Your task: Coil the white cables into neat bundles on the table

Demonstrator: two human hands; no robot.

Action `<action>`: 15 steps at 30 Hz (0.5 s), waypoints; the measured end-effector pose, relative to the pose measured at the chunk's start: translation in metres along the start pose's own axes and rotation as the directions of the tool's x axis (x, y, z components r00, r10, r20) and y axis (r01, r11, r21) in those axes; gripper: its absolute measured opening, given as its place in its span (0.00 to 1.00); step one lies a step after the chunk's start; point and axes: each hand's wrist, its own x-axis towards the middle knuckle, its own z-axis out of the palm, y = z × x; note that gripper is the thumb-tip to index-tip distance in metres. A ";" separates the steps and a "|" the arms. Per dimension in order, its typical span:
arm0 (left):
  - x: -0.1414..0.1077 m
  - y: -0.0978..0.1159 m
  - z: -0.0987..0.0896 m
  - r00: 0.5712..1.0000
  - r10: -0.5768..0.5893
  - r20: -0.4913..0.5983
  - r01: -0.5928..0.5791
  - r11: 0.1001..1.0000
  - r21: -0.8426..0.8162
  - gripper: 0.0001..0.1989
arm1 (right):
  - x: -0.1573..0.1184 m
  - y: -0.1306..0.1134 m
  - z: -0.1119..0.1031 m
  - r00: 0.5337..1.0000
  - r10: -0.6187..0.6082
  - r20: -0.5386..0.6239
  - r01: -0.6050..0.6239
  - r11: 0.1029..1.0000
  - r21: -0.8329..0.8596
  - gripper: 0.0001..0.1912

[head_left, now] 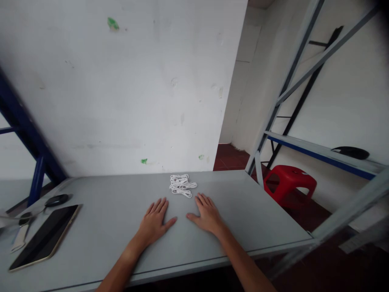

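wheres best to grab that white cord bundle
Probably pinch the white cord bundle at its gathered middle, coming from above and the near side with the left hand or right hand. It lies flat on the grey tabletop, leaving no raised edge to get under, and the looser loops at its ends could slip.

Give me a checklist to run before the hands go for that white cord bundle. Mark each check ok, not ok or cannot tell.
1. Both hands free: ok. The left hand and right hand lie flat, holding nothing.
2. Bundle within reach: ok. The white cord bundle lies just beyond the fingers, between the hands.
3. Bundle free of the hands: ok. Neither hand appears to touch it.
4. Cord free of knots: cannot tell. The loops are too small to judge.
5. Tablet out of the way: ok. The tablet lies far left on the grey table.
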 end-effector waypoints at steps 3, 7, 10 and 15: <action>0.000 0.000 0.000 1.000 0.001 -0.005 -0.001 1.000 0.000 0.40 | 0.000 0.000 0.000 1.000 0.005 0.002 -0.005 1.000 -0.003 0.46; 0.000 0.001 -0.002 1.000 -0.001 -0.004 0.001 1.000 -0.005 0.40 | 0.000 0.000 0.000 1.000 0.001 0.006 -0.001 1.000 -0.003 0.46; 0.000 0.004 -0.005 1.000 -0.011 0.019 0.011 1.000 -0.007 0.41 | 0.000 0.000 0.000 1.000 -0.006 -0.002 0.006 1.000 -0.001 0.47; 0.001 0.006 -0.007 0.999 -0.021 0.043 0.021 1.000 -0.007 0.42 | 0.000 0.001 0.002 1.000 -0.009 -0.009 0.009 1.000 0.003 0.46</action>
